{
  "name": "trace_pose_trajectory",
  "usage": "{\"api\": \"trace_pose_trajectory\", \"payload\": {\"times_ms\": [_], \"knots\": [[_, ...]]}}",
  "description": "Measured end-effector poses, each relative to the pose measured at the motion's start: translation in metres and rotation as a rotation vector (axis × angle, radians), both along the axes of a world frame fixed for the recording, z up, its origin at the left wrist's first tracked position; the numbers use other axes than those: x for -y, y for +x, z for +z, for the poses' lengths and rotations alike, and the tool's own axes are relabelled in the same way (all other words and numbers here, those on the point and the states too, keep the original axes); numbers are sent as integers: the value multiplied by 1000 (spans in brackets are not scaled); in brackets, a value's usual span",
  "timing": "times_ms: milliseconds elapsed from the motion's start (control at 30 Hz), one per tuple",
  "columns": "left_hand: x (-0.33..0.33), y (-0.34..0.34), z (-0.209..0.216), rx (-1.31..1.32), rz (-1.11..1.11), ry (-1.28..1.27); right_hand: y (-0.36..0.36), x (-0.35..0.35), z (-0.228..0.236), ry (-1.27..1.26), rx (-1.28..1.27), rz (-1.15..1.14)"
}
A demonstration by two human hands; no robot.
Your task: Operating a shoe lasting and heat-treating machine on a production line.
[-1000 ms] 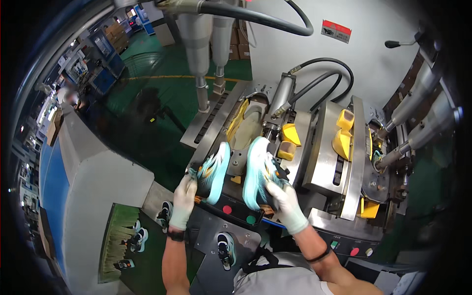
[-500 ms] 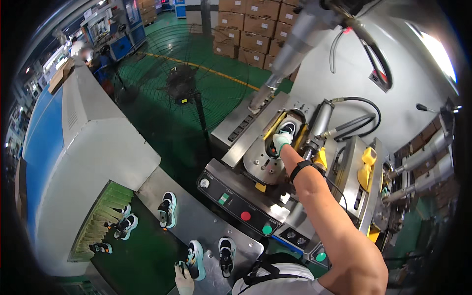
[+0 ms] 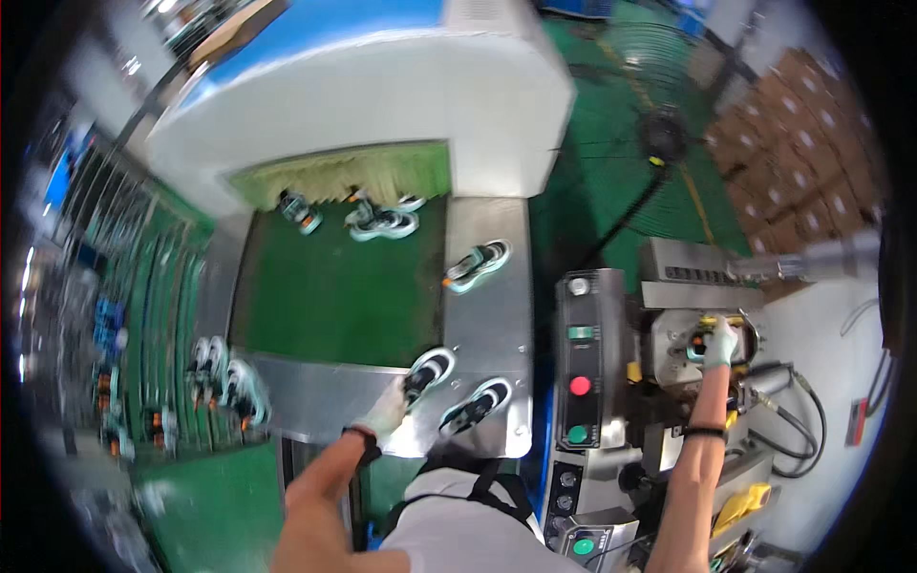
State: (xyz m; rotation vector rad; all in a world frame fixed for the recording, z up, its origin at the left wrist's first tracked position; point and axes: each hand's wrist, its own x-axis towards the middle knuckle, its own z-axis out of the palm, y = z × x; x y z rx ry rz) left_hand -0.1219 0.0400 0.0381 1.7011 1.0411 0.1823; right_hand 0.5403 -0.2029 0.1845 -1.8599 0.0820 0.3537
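Note:
My left hand [image 3: 385, 411], in a whitish glove, has its fingers closed on the heel end of a black-and-white sneaker [image 3: 430, 374] with a pale mint sole, on the metal ledge. Beside it a matching sneaker [image 3: 475, 407] lies on the same ledge [image 3: 489, 329], with one more sneaker [image 3: 478, 265] farther up. Out to the right, my gloved right hand [image 3: 723, 344] grips a sneaker [image 3: 700, 346] seated in the pressing machine's metal holder [image 3: 673, 358]. That hand covers most of the shoe, and blur hides its fingertips.
Several sneakers [image 3: 382, 222] lie on a green conveyor belt [image 3: 334, 296] by a bristle curtain [image 3: 349, 172]. More shoes [image 3: 245, 392] stand at the ledge's left end. A control panel [image 3: 590, 358] with buttons sits between ledge and machine. Behind are a floor fan [image 3: 662, 134] and stacked cartons [image 3: 798, 143].
My view has swung left toward the conveyor, so the machine now sits at the right. My left hand and forearm show more fully at the sneaker; my right hand stays at the machine.

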Motion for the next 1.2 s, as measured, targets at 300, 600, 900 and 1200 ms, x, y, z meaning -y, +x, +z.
{"api": "trace_pose_trajectory", "payload": {"times_ms": [300,600,900,1200], "knots": [[-2,-13,-119,313,87,-118,-377,-70,27,-1227,224,562],[-13,-7,-45,-21,-307,221,-423,-17,-134,-643,566,603],[-38,-2,-44,164,-363,115,-543,-141,-159,-424,148,-50],[-18,53,-32,-6,-685,-230,-561,-47,-138,402,-274,-440]]}}
